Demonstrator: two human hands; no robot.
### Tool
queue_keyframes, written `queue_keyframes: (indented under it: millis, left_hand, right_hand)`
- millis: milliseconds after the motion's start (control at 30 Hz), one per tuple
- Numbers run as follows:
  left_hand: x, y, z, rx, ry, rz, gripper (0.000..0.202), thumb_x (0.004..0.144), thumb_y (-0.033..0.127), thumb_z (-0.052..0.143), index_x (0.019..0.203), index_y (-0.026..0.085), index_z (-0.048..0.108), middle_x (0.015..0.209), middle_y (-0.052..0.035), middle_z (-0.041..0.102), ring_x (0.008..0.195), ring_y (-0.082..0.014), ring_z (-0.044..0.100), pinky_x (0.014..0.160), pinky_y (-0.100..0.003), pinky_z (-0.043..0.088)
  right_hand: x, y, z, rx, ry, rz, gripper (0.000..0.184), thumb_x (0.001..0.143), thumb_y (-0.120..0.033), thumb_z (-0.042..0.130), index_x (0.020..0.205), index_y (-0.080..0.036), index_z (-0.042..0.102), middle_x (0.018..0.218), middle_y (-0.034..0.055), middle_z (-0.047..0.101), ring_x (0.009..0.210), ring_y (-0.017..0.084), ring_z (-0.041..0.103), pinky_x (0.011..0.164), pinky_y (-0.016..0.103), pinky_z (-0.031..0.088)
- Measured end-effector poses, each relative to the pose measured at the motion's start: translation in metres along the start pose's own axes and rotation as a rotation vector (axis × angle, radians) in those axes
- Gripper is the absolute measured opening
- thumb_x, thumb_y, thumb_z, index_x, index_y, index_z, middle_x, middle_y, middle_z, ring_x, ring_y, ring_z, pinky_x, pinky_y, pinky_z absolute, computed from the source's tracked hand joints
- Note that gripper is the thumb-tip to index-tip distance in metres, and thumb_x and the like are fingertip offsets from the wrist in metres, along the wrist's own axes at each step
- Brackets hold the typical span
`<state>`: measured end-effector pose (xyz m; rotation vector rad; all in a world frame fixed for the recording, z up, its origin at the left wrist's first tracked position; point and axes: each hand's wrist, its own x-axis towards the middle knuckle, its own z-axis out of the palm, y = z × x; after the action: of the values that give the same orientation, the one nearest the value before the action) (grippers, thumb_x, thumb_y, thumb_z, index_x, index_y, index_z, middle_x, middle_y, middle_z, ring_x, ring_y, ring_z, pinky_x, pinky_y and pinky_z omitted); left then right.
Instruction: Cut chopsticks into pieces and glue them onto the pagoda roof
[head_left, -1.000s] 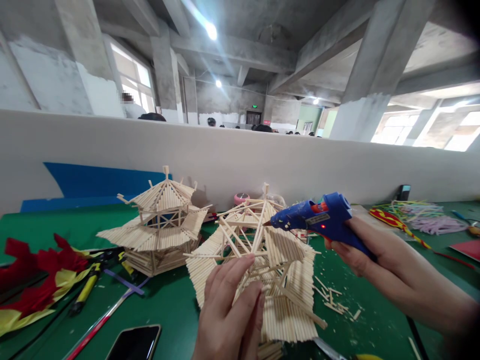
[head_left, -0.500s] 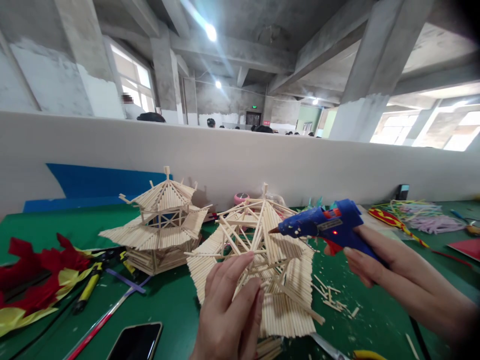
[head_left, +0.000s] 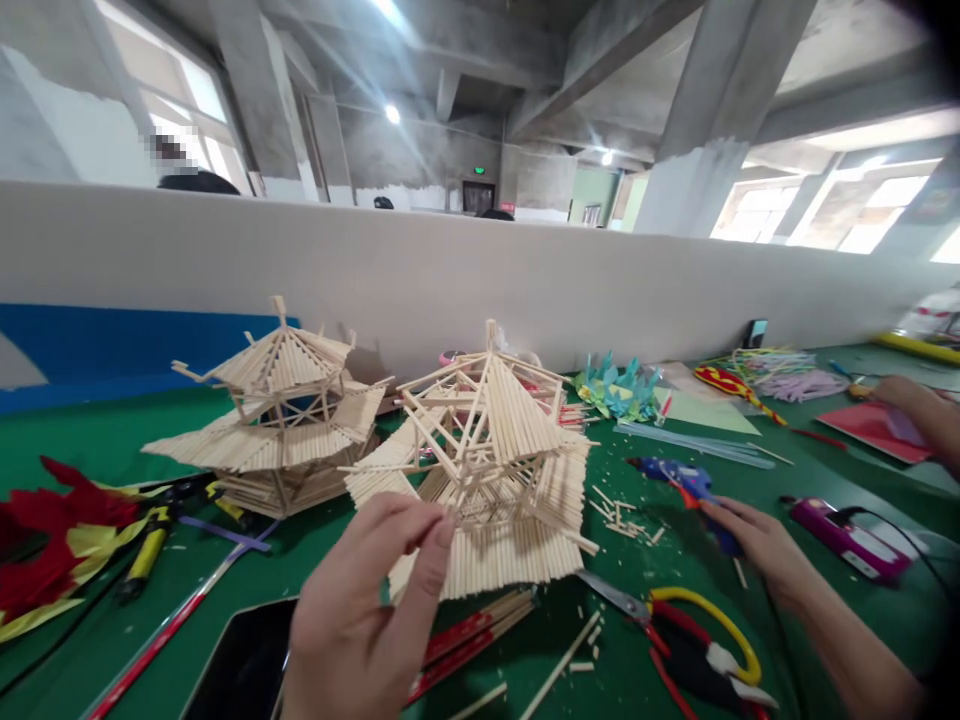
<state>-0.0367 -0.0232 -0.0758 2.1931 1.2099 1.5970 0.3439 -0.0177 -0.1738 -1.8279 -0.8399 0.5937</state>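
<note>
A: Left hand (head_left: 360, 620) near the camera, grip pinched shut, thumb and fingertips closed on a thin roof stick at the near edge of the stick pagoda (head_left: 487, 450), which stands mid-worktop (head_left: 90, 440).

B: That's the danger spot, I'd say. Squeeze or twist too hard and a glued joint could pop, maybe taking the whole near eave with it.

A: Over on the right, right hand (head_left: 757, 545), grip wrapped round the handle of the blue glue gun (head_left: 679, 480). Nozzle low, pointing left, just beside the loose sticks (head_left: 619, 515).

B: If that tip is hot, a drip could land on the green surface or weld those offcuts down.

A: Scissors (head_left: 697, 650) lie near that forearm, blades toward the model.

B: A careless sweep could shove them into the base. And the second pagoda (head_left: 270, 410) sits just left, so a stray left elbow might clip it.
</note>
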Motion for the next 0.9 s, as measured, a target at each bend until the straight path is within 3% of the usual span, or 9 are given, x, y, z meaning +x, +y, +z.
queue_keyframes:
  millis: [100, 200, 300, 433, 533, 600, 667, 767, 900]
  left_hand:
    - [0.010, 0.005, -0.007, -0.130, -0.021, -0.174, 0.007, 0.078, 0.020, 0.054, 0.078, 0.023, 0.061, 0.061, 0.0046, 0.055, 0.053, -0.0090, 0.049, 0.045, -0.017, 0.043]
    - [0.023, 0.005, -0.011, -0.201, -0.084, -0.296, 0.008, 0.077, 0.027, 0.057, 0.076, 0.023, 0.063, 0.057, 0.0040, 0.057, 0.051, -0.0099, 0.050, 0.042, -0.017, 0.041]
    - [0.040, 0.005, -0.011, -0.236, -0.134, -0.341, 0.018, 0.077, 0.029, 0.056, 0.062, 0.019, 0.062, 0.061, 0.0009, 0.059, 0.058, -0.0119, 0.052, 0.048, -0.021, 0.043]
    - [0.064, 0.007, -0.002, -0.336, -0.207, -0.438, 0.019, 0.076, 0.028, 0.056, 0.061, 0.018, 0.062, 0.059, 0.0009, 0.057, 0.060, -0.0121, 0.050, 0.052, -0.023, 0.039]
    - [0.075, 0.009, 0.005, -0.387, -0.236, -0.481, 0.015, 0.074, 0.026, 0.058, 0.063, 0.017, 0.063, 0.061, 0.0012, 0.058, 0.062, -0.0115, 0.050, 0.056, -0.023, 0.038]
    - [0.080, 0.009, 0.008, -0.395, -0.243, -0.485, 0.016, 0.075, 0.027, 0.057, 0.064, 0.017, 0.062, 0.061, 0.0010, 0.058, 0.061, -0.0111, 0.050, 0.057, -0.024, 0.038]
    - [0.083, 0.009, 0.010, -0.408, -0.244, -0.486, 0.016, 0.075, 0.028, 0.056, 0.065, 0.016, 0.062, 0.062, 0.0003, 0.058, 0.062, -0.0116, 0.050, 0.058, -0.025, 0.039]
    - [0.085, 0.009, 0.011, -0.426, -0.233, -0.476, 0.016, 0.075, 0.027, 0.055, 0.066, 0.015, 0.061, 0.064, -0.0010, 0.059, 0.065, -0.0128, 0.052, 0.061, -0.027, 0.040]
    - [0.084, 0.008, 0.012, -0.438, -0.240, -0.460, 0.017, 0.077, 0.026, 0.053, 0.064, 0.016, 0.059, 0.063, -0.0003, 0.058, 0.066, -0.0134, 0.052, 0.063, -0.028, 0.041]
  right_hand:
    - [0.011, 0.032, -0.005, -0.213, -0.001, -0.030, 0.029, 0.048, -0.047, 0.065, 0.059, -0.021, 0.067, 0.064, 0.0074, 0.068, 0.067, 0.031, 0.063, 0.059, 0.038, 0.048]
    - [0.013, 0.032, -0.007, -0.375, 0.034, -0.128, 0.032, 0.047, -0.051, 0.063, 0.055, -0.020, 0.065, 0.066, 0.0130, 0.066, 0.071, 0.039, 0.060, 0.062, 0.049, 0.044]
    - [0.000, -0.004, -0.002, -0.440, 0.074, -0.303, 0.045, 0.056, -0.056, 0.057, 0.078, -0.017, 0.065, 0.093, 0.0170, 0.062, 0.089, 0.040, 0.054, 0.070, 0.054, 0.041]
    - [-0.046, -0.090, 0.023, -0.359, -0.063, -0.611, 0.036, 0.075, -0.045, 0.050, 0.106, -0.027, 0.052, 0.106, 0.0028, 0.057, 0.092, 0.021, 0.054, 0.076, 0.034, 0.045]
    - [-0.083, -0.152, 0.048, -0.239, -0.229, -1.059, 0.033, 0.079, -0.030, 0.051, 0.111, -0.026, 0.048, 0.099, 0.0028, 0.058, 0.089, 0.018, 0.053, 0.077, 0.033, 0.043]
    - [-0.098, -0.181, 0.064, -0.182, -0.324, -1.259, 0.043, 0.077, -0.030, 0.054, 0.118, -0.024, 0.043, 0.106, 0.0045, 0.056, 0.097, 0.018, 0.051, 0.084, 0.035, 0.041]
    - [-0.106, -0.199, 0.080, -0.229, -0.406, -1.367, 0.057, 0.075, -0.035, 0.056, 0.126, -0.021, 0.035, 0.120, 0.0065, 0.051, 0.108, 0.021, 0.044, 0.091, 0.039, 0.036]
    - [-0.107, -0.210, 0.098, -0.326, -0.437, -1.391, 0.075, 0.070, -0.044, 0.059, 0.132, -0.018, 0.026, 0.130, 0.0079, 0.043, 0.115, 0.025, 0.037, 0.096, 0.044, 0.031]
    - [-0.104, -0.210, 0.110, -0.349, -0.438, -1.408, 0.079, 0.071, -0.043, 0.058, 0.135, -0.016, 0.020, 0.129, 0.0080, 0.045, 0.115, 0.025, 0.036, 0.097, 0.043, 0.029]
